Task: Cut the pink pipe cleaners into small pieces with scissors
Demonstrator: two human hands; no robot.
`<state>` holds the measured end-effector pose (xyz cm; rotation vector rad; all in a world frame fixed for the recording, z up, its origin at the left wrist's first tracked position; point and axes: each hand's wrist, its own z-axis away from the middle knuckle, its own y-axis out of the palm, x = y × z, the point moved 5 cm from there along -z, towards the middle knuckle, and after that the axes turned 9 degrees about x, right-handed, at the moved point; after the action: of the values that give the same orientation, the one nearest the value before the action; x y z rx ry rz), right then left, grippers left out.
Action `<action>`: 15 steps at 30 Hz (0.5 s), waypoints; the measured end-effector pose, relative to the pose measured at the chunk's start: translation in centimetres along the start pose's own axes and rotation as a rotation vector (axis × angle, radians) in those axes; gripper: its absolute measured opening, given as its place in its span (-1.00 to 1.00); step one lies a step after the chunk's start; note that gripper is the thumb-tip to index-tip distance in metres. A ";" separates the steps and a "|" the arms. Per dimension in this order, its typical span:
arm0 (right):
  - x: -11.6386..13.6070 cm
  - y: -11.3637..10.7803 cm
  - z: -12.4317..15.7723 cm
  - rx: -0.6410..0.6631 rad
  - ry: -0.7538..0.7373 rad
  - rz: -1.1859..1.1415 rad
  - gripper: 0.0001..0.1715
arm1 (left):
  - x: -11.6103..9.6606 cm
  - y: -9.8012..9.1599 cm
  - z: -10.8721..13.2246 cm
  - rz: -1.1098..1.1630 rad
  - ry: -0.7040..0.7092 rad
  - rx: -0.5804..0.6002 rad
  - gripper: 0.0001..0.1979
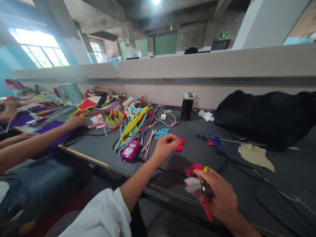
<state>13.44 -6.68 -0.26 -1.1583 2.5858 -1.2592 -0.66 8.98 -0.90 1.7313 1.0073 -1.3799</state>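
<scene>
My left hand (166, 147) is over the table with thumb and fingertips pinched together, beside a small pile of red pieces (180, 144). Whatever the pinch holds, if anything, is hidden. Near the table's front edge, my right hand (221, 194) is closed round scissors (203, 187) with a yellow and a red handle. A whitish, partly see-through shape (192, 185) shows blurred beside them. More red pieces (194, 169) lie just beyond the right fingertips. Blue pieces (161, 133) and pale pink strips (148, 143) lie left of my left hand.
A purple power socket (130, 150) sits before a heap of coloured pipe cleaners (135, 123). Behind stand a dark bottle (187, 108) and a white cable (163, 116). A blue glue gun (216, 142), cords and a black bag (264, 118) occupy the right. Another person's arm (49, 140) reaches in from the left.
</scene>
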 end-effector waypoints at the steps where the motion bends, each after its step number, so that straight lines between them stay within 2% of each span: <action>1: 0.2 -0.1 0.1 0.006 -0.027 -0.001 -0.60 | 0.7 -0.4 -0.4 -0.159 -0.008 -0.018 -0.82; 3: 0.4 -0.3 0.4 -0.003 -0.064 0.019 -0.58 | 1.9 -1.2 -1.2 -0.429 0.001 -0.050 -0.82; 4: 0.4 -0.3 0.7 -0.010 -0.068 0.033 -0.57 | 2.4 -1.6 -1.5 -0.492 0.011 -0.068 -0.86; 6: -0.1 -0.4 1.2 -0.001 -0.032 0.055 -0.60 | 3.0 -2.1 -1.8 -0.553 0.039 -0.098 -0.94; 9: -1.3 -1.1 1.9 -0.065 0.116 0.129 -0.68 | 2.8 -2.0 -1.8 -0.591 0.071 -0.085 -0.81; 12: -2.5 -2.4 2.6 -0.217 0.328 0.196 -0.69 | 2.3 -0.8 -1.3 -0.610 0.070 0.027 -0.88; 15: -3.7 -3.3 3.1 -0.269 0.549 0.104 -0.69 | 1.6 1.2 -0.4 -0.677 0.093 0.229 -0.90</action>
<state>19.13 -7.65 -0.98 -0.7663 3.2433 -1.3991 0.78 9.02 -2.38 1.6960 1.6410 -1.8993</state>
